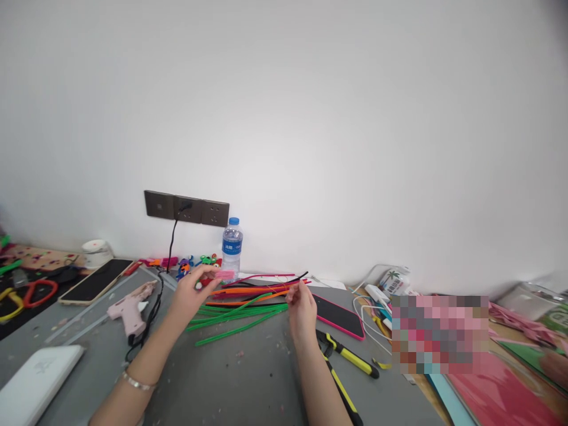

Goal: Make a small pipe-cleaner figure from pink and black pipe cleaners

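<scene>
My left hand [195,287] is closed in a pinch on a small pink piece [225,275], held in front of the water bottle [232,251]; its exact kind is unclear. To the right, my right hand [303,310] has its fingers curled together; whatever they hold, if anything, is too small to make out. Between and beneath the hands lie green pipe cleaners [239,336], with orange pipe cleaners [239,290] and red ones behind. Close by my right wrist are yellow-and-black pliers [352,358] and a phone with a pink edge [339,316].
A pink glue gun [128,310] with a black cord lies at left, near a white device [38,384] and another phone [96,281]. Red-handled scissors [39,293] are farther left. White cables [359,307] and a red sheet [501,384] lie right. Another person's hand [554,367] shows at the right edge.
</scene>
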The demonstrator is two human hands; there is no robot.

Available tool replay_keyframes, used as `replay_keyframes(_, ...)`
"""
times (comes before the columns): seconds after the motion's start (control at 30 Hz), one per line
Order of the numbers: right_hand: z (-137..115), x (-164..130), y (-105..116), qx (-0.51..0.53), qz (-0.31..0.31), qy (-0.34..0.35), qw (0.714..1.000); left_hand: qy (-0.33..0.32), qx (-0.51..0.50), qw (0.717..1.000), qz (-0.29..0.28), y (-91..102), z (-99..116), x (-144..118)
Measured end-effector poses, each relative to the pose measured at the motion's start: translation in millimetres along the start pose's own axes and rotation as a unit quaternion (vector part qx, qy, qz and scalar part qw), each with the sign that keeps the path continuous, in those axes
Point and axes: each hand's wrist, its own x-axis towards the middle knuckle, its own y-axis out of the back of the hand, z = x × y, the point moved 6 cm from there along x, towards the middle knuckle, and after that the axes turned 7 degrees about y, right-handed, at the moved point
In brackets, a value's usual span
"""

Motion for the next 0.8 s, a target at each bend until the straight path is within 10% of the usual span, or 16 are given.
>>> replay_keyframes(0.4,16,-30,-43,-0.213,-0.243,0.07,0.944,0.039,-0.013,0.998,-0.052,5.3,-4,3)
replay_keyframes(0.8,16,-25,-35,-0.304,-0.254,0.129,0.909,0.007,0.01,0.989,-0.148,-10.5,-8,1)
